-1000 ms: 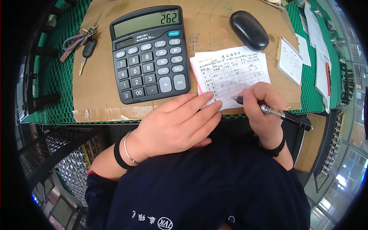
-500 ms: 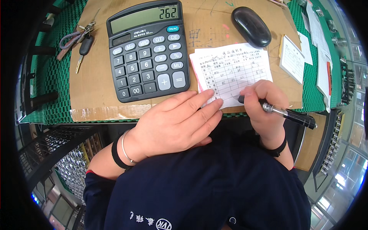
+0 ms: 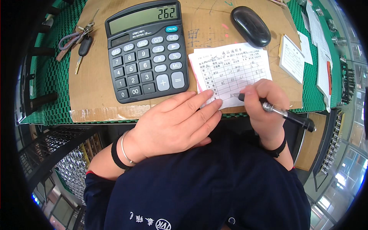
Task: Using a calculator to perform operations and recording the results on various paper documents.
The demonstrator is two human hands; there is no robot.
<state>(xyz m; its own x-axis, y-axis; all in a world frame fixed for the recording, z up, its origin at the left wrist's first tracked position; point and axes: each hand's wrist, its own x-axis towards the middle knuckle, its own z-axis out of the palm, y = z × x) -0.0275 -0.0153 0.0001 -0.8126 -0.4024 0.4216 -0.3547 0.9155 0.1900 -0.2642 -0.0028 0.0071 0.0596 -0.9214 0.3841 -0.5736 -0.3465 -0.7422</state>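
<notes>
A printed paper form with handwritten entries lies on the cardboard-covered table, a pink sheet edge showing at its left. Flat across its lower left corner rests my left hand, fingers stretched out and slightly apart. My right hand pinches a black pen with a silver band, its tip at the lower rows of the form. Fresh pen marks show just left of the tip. Beside the form, above my left hand, stands a large dark grey calculator with its display lit by digits.
A black glasses-case-like oval object sits beyond the form. Keys on a cord lie at the far left. A white pad and loose sheets are on the right. Cardboard covers the green mat.
My right hand has shifted very slightly right with the pen, and more pen strokes have appeared in the form's lower rows. The left hand stays put.
</notes>
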